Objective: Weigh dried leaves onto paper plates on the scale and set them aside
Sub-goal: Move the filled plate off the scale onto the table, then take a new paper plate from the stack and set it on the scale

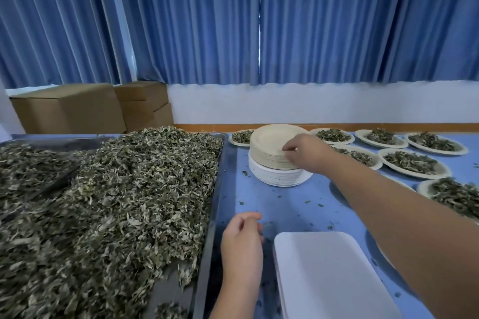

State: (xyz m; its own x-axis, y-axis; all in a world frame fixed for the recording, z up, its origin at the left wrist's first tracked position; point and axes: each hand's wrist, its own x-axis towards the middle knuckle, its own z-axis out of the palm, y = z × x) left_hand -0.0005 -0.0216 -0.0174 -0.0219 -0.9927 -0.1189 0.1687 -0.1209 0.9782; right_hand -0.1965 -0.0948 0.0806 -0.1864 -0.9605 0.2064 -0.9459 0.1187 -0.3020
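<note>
White and bare, the scale [331, 274] waits beside a loosely curled, empty left hand [242, 246]. Right hand [303, 153] pinches the rim of the top plate [274, 134] on the plate stack [272, 160]; dried leaves [129, 189] sit heaped in the tray [51, 141] at left (filled plates [414, 163] lie right, near the forearm). Nested plates may lift together, skewing the weight.

Right hand [308, 153] in a pinch on the plate stack [269, 137] rim; left hand [242, 243] loose between tray [220, 184] and scale [324, 274].
</note>
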